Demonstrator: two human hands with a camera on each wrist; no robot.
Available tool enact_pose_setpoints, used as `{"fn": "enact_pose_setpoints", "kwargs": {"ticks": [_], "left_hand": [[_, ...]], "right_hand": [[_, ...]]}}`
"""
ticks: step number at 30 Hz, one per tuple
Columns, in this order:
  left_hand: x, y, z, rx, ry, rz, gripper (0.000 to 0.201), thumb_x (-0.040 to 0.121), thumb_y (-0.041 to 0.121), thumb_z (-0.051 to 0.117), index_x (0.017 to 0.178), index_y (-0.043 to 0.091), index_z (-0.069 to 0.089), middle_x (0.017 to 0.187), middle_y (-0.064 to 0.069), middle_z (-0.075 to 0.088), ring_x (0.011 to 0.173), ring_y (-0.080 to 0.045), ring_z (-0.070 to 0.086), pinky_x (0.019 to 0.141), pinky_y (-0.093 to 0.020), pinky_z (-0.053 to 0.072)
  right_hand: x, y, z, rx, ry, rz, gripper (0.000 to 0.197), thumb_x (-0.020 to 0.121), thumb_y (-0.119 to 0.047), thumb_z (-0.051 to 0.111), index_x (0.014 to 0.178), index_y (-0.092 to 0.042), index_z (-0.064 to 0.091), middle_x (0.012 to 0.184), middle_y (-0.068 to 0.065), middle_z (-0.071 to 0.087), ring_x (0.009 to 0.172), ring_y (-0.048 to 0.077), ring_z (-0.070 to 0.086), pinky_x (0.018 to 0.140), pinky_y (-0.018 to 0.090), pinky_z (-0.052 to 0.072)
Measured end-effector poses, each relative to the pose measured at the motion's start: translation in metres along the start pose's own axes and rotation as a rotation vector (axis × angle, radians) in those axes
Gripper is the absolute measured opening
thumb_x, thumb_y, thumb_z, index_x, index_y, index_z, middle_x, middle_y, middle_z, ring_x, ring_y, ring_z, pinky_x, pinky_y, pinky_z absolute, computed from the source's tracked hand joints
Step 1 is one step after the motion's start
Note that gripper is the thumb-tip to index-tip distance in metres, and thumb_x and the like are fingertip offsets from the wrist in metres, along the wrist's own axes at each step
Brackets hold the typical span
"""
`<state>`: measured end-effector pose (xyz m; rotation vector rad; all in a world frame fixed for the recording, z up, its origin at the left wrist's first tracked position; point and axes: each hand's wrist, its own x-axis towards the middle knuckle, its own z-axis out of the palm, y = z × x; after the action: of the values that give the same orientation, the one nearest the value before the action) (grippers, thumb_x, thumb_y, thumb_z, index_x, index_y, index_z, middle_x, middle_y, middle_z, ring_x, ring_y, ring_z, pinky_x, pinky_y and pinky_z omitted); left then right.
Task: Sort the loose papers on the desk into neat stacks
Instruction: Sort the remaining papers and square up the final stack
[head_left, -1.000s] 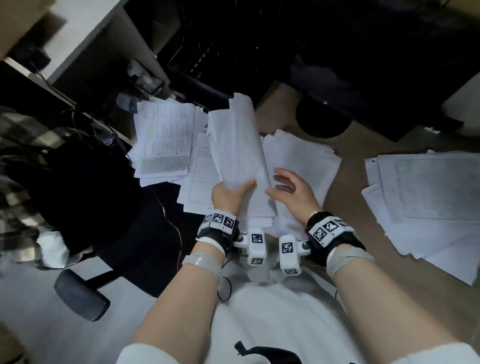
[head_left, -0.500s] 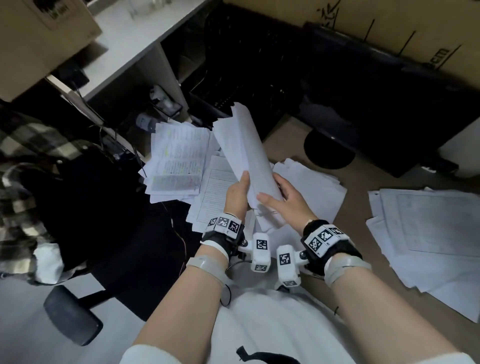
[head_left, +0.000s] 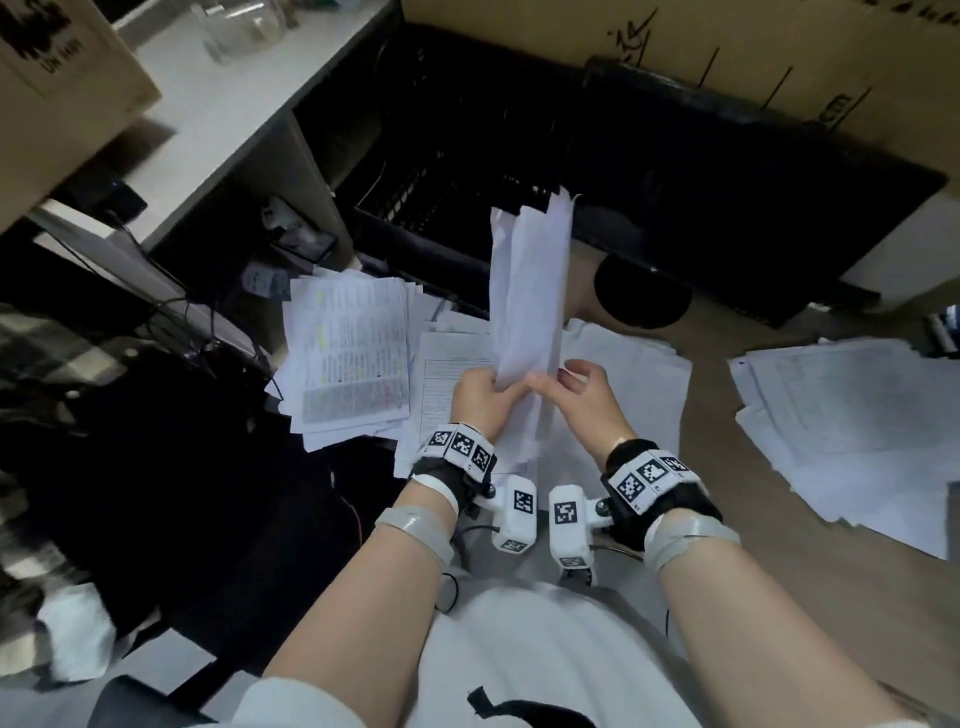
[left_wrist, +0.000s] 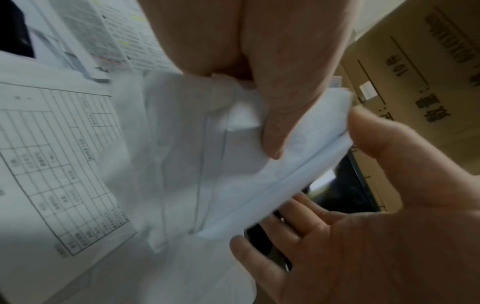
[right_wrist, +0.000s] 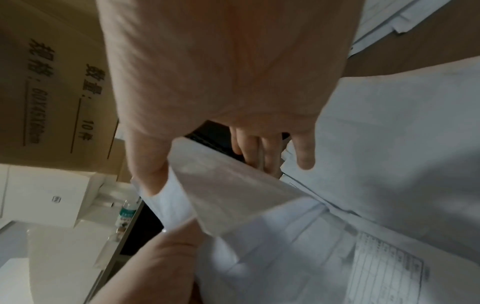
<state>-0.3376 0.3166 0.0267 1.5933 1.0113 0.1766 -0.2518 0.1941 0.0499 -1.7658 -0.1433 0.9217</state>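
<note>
Sheaf of papers (head_left: 527, 291): white, bent lengthwise into a narrow trough, long axis near upright, top edge pointing away toward black monitor (head_left: 727, 171), lower end at wrists. Raised above desk (head_left: 753, 499), over other sheets.

Left hand (head_left: 480, 397): fingers curled round lower part of sheaf, thumb pressed on front face, clear in left wrist view (left_wrist: 272, 86).

Right hand (head_left: 582, 397): thumb tip against right edge of sheaf, fingers loosely spread behind it; right wrist view (right_wrist: 228, 72) shows thumb on one side and fingers on the other. Firm pinch or mere touch: cannot tell.

Printed pile (head_left: 348, 358): left of hands, dense text with yellow and red highlighting, too small to read.

Ruled form (head_left: 447, 395): table grid, partly under left hand; characters blurred.

Plain white stack (head_left: 639, 395): flat on desk beneath and right of hands.

Far-right pile (head_left: 852, 415): fanned, untidy, well apart from hands.

Cardboard box (head_left: 779, 52): behind monitor; Chinese print, "10" and "60X45X" legible in right wrist view, "cm" in head view.

Second box (head_left: 57, 67): upper left, on white shelf; print unreadable.

Monitor base (head_left: 644, 296): round, black, just beyond sheaf.
</note>
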Motion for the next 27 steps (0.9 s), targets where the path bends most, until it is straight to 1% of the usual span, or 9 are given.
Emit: {"fn": "enact_pose_setpoints", "kwargs": {"ticks": [3,5,8,11,13,17,20,22,27], "left_hand": [[0.006,-0.002,0.000,0.027,0.009,-0.002,0.031,0.082,0.029,0.079,0.084,-0.002,0.074,0.084,-0.016,0.075,0.079,-0.028,0.071,0.073,-0.042,0.057],[0.009,-0.001,-0.003,-0.069,0.016,-0.046,0.019,0.082,0.020,0.079,0.086,0.002,0.074,0.087,-0.013,0.074,0.080,-0.026,0.070,0.078,-0.041,0.058],[0.008,0.001,-0.006,-0.221,-0.010,-0.135,0.008,0.085,0.011,0.076,0.090,0.006,0.073,0.089,-0.012,0.073,0.079,-0.023,0.067,0.078,-0.035,0.056],[0.005,-0.001,0.000,-0.299,0.020,-0.140,0.007,0.085,0.008,0.075,0.091,0.005,0.073,0.090,-0.011,0.074,0.083,-0.025,0.070,0.080,-0.034,0.057],[0.002,-0.003,0.007,-0.305,0.072,-0.140,0.003,0.085,0.007,0.075,0.084,0.008,0.072,0.077,-0.003,0.072,0.074,-0.020,0.068,0.072,-0.027,0.056],[-0.015,-0.004,0.027,-0.276,0.202,-0.148,0.015,0.086,0.007,0.070,0.072,0.012,0.066,0.058,0.008,0.061,0.052,-0.004,0.056,0.052,-0.016,0.047],[-0.024,-0.010,0.048,-0.270,0.291,-0.184,0.009,0.084,0.010,0.070,0.075,0.009,0.068,0.062,0.004,0.063,0.055,-0.009,0.058,0.053,-0.020,0.047],[-0.031,-0.016,0.060,-0.274,0.358,-0.210,0.010,0.082,0.010,0.071,0.072,0.010,0.069,0.062,0.004,0.064,0.058,-0.011,0.058,0.056,-0.022,0.046],[-0.044,-0.023,0.074,-0.238,0.438,-0.244,0.012,0.076,0.020,0.074,0.074,0.008,0.072,0.068,-0.001,0.069,0.065,-0.014,0.061,0.064,-0.028,0.049]], "right_hand": [[0.011,0.006,-0.008,-0.035,0.292,0.000,0.041,0.081,-0.041,0.066,0.113,-0.015,0.059,0.100,-0.002,0.068,0.092,0.019,0.065,0.087,0.037,0.052],[0.017,0.011,-0.024,-0.088,0.424,-0.032,0.020,0.086,-0.034,0.057,0.092,-0.017,0.066,0.085,0.001,0.068,0.085,0.029,0.064,0.081,0.039,0.052],[0.018,0.017,-0.051,-0.168,0.510,-0.043,0.022,0.089,-0.031,0.058,0.091,-0.015,0.072,0.087,0.003,0.071,0.085,0.028,0.065,0.080,0.037,0.053],[0.019,0.024,-0.067,-0.215,0.483,-0.006,0.022,0.086,-0.034,0.064,0.086,-0.015,0.074,0.079,-0.001,0.070,0.078,0.023,0.064,0.072,0.028,0.046],[0.020,0.030,-0.076,-0.234,0.460,0.018,0.022,0.084,-0.037,0.067,0.081,-0.017,0.072,0.076,-0.004,0.069,0.077,0.022,0.064,0.072,0.027,0.046],[0.024,0.049,-0.100,-0.284,0.431,0.086,0.022,0.087,-0.040,0.065,0.082,-0.019,0.068,0.079,-0.001,0.065,0.079,0.024,0.060,0.074,0.028,0.044],[0.025,0.076,-0.121,-0.305,0.400,0.181,0.031,0.091,-0.038,0.061,0.087,-0.008,0.070,0.084,0.007,0.065,0.085,0.032,0.062,0.072,0.028,0.040],[0.024,0.098,-0.135,-0.326,0.363,0.251,0.035,0.094,-0.038,0.059,0.080,-0.006,0.067,0.082,0.011,0.062,0.085,0.035,0.062,0.071,0.030,0.040],[0.022,0.129,-0.156,-0.283,0.349,0.377,0.041,0.095,-0.042,0.059,0.086,-0.002,0.064,0.087,0.013,0.059,0.082,0.030,0.055,0.073,0.034,0.038]]}}
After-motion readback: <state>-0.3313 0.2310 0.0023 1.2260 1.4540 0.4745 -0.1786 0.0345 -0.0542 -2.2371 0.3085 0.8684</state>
